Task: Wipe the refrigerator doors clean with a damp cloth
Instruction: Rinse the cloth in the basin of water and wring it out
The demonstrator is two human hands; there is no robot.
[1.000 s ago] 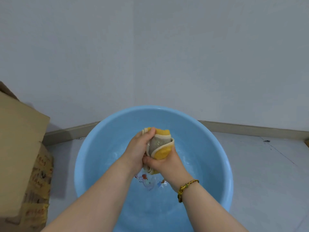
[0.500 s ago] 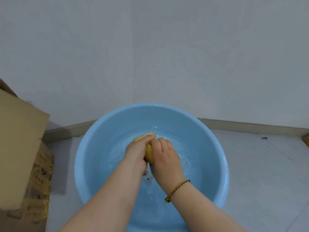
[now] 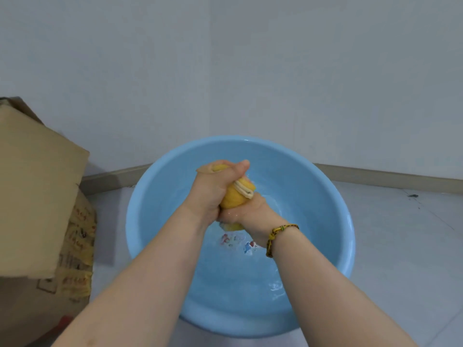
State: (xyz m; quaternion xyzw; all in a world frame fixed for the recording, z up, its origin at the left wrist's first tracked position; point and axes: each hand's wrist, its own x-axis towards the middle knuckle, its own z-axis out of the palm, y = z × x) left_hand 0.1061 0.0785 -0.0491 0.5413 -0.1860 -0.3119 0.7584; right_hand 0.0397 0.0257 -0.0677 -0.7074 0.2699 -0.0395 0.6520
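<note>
Left hand (image 3: 213, 190), right hand (image 3: 254, 214) around cloth (image 3: 234, 197)

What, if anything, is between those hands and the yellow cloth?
Nothing visible. The left hand grips the top of the cloth and the right hand grips its lower part, skin against fabric, above the blue basin. No refrigerator shows in this view, so the way there cannot be judged.

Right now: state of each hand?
Left hand: closed, gripping the upper end of the yellow folded cloth.
Right hand: closed, gripping the lower end of the same cloth.
</note>
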